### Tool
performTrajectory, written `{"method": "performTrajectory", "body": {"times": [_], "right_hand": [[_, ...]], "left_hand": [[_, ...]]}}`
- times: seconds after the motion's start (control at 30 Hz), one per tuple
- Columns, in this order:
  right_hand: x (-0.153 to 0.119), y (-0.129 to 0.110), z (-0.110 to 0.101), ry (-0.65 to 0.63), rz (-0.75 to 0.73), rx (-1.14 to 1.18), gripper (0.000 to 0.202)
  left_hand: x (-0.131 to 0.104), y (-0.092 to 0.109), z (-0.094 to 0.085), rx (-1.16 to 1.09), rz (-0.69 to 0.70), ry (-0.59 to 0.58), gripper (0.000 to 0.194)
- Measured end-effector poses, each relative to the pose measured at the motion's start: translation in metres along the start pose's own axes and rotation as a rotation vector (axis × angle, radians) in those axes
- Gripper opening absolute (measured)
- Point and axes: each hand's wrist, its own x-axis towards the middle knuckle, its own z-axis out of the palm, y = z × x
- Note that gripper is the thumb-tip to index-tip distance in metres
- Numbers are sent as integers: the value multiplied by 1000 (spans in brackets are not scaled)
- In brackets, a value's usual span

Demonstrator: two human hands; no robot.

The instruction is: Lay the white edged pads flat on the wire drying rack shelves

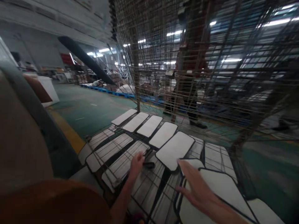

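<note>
On the far left there is a big brown shape [21, 149] close to the camera. It is too blurry to say what it is. Next to it is the green floor [93, 109] with a yellow stripe.

Then comes a wire rack [149, 193], low and flat, in front of the person. White flat panels with round corners lie on it. The back row has five panels on top of the wires; the biggest and nearest one is the white panel [175, 150]. More panels show under the wires on the left, at least three, and they are harder to count.

The left hand [136, 164] reaches down to the wires. Its fingers curl beside a small dark thing [149, 164], touching it or almost. I cannot tell if the hand grips it.

The right hand [195, 186] is open and flat, holding nothing. Its fingertips are just at the near edge of the white panel, over another large panel [221, 186].

The panels look thin, stiff and smooth, and probably light. They might slip or crack, so a good hold would be at the two long edges.

On the right stand tall wire racks [210, 62], and a person [193, 77] is behind them.
</note>
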Motion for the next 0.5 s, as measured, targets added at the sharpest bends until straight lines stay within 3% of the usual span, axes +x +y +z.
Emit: {"method": "performTrajectory", "body": {"times": [0.07,0.13,0.23,0.33,0.5], "right_hand": [[52,-14,28,-264,52,-72,94],[90,-19,53,-352,54,-118,99],[109,-15,76,-355,21,-151,88],[104,-8,73,-292,6,-132,67],[113,15,33,8,93,16,49]], "left_hand": [[21,8,25,91,38,-60,23],[43,14,45,167,42,-82,26],[72,15,65,241,2,-90,31],[92,12,80,269,-95,-80,36],[108,11,98,238,-289,13,37]]}}
